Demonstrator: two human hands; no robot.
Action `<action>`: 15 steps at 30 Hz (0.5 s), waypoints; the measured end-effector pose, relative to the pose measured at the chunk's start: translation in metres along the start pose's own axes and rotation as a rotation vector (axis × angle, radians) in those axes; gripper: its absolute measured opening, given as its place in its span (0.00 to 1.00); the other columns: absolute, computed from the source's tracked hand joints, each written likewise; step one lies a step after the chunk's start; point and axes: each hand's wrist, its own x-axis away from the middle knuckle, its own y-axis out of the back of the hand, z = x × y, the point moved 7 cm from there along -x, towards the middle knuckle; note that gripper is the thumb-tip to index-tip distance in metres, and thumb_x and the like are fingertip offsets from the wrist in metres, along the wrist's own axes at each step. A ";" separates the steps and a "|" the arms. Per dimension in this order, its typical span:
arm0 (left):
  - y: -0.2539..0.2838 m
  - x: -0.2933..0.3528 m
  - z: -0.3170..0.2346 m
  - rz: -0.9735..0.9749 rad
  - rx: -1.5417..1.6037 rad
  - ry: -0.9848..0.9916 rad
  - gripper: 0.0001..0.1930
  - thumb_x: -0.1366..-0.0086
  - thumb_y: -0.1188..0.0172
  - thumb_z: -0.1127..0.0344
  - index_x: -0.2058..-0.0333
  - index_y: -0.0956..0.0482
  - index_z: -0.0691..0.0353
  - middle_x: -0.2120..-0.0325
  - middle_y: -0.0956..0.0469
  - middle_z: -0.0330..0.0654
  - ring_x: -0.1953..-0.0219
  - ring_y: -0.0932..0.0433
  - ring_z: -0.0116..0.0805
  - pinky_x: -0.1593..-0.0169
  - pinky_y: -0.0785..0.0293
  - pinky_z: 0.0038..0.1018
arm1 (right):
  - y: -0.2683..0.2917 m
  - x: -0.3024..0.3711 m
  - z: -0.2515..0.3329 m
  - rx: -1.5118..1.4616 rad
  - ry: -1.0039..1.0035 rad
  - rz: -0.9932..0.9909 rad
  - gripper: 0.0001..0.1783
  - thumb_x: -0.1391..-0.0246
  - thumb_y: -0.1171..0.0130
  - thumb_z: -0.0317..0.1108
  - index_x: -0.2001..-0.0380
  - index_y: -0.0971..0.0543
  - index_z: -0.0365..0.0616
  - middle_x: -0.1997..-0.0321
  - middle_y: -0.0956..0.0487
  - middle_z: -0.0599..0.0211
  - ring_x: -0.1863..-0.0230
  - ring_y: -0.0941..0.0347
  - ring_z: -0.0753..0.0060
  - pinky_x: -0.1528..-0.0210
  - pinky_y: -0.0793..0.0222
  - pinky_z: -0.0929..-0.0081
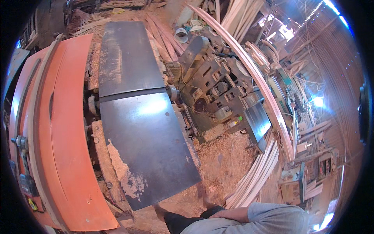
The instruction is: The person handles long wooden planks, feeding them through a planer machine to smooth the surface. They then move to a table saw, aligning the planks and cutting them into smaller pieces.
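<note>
My right forearm [233, 214] comes out of a grey sleeve at the lower edge and lies across the front of my body; its fingers cannot be made out. No clear part of my left hand shows. Right in front of me stands a woodworking machine with two flat, dark metal tables, a near one [152, 132] and a far one [128, 58], parted by a dark gap. Pale sawdust [128, 175] clings to the near table's left edge. No workpiece lies on either table.
Orange boards [74, 148] stretch along the left, with a long wooden strip [37, 117] and a yellow tape measure [33, 204] on them. A long pale plank [253, 74] slants across the right. Wood strips [255, 171] and shavings [222, 160] cover the floor near a bottle [235, 121].
</note>
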 end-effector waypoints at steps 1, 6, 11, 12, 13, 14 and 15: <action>0.002 -0.002 -0.001 -0.005 -0.006 -0.007 0.30 0.37 0.37 0.40 0.51 0.16 0.63 0.54 0.16 0.57 0.50 0.17 0.47 0.45 0.23 0.40 | 0.001 0.000 0.001 -0.019 -0.001 -0.014 0.25 0.35 0.49 0.53 0.47 0.18 0.48 0.47 0.18 0.48 0.43 0.23 0.50 0.40 0.29 0.54; 0.007 0.026 -0.015 -0.051 -0.018 -0.109 0.31 0.37 0.39 0.40 0.51 0.16 0.64 0.54 0.16 0.57 0.49 0.17 0.47 0.45 0.24 0.40 | -0.013 -0.007 -0.004 -0.099 0.025 -0.068 0.24 0.34 0.50 0.53 0.48 0.18 0.49 0.48 0.18 0.49 0.43 0.22 0.50 0.40 0.29 0.53; -0.017 0.164 -0.045 -0.053 0.033 -0.454 0.31 0.36 0.40 0.40 0.51 0.16 0.65 0.53 0.16 0.58 0.48 0.18 0.46 0.44 0.24 0.39 | -0.049 -0.018 -0.028 -0.182 0.106 -0.132 0.24 0.34 0.51 0.53 0.49 0.17 0.49 0.49 0.17 0.49 0.44 0.22 0.50 0.40 0.29 0.53; -0.032 0.206 -0.052 0.015 0.031 -0.531 0.31 0.35 0.40 0.40 0.51 0.16 0.65 0.53 0.16 0.58 0.48 0.18 0.46 0.44 0.24 0.39 | -0.052 -0.022 -0.035 -0.199 0.130 -0.156 0.24 0.34 0.52 0.53 0.49 0.17 0.49 0.49 0.17 0.49 0.44 0.22 0.50 0.40 0.29 0.53; -0.049 0.251 -0.056 0.103 0.006 -0.614 0.31 0.35 0.40 0.40 0.51 0.16 0.65 0.53 0.17 0.58 0.48 0.18 0.46 0.44 0.24 0.39 | -0.059 -0.026 -0.043 -0.218 0.152 -0.172 0.24 0.34 0.52 0.53 0.50 0.17 0.49 0.49 0.17 0.49 0.44 0.22 0.50 0.40 0.29 0.53; -0.062 0.291 -0.061 0.204 -0.041 -0.666 0.31 0.35 0.40 0.40 0.51 0.16 0.65 0.53 0.17 0.58 0.48 0.18 0.46 0.44 0.24 0.39 | -0.067 -0.029 -0.049 -0.246 0.181 -0.196 0.24 0.34 0.52 0.53 0.50 0.17 0.49 0.49 0.17 0.49 0.44 0.22 0.50 0.41 0.29 0.53; -0.084 0.339 -0.062 0.352 -0.114 -0.707 0.31 0.35 0.41 0.40 0.51 0.16 0.65 0.53 0.17 0.58 0.47 0.18 0.46 0.44 0.24 0.39 | -0.071 -0.029 -0.057 -0.275 0.206 -0.218 0.25 0.33 0.53 0.53 0.50 0.17 0.49 0.50 0.17 0.49 0.45 0.22 0.50 0.41 0.29 0.53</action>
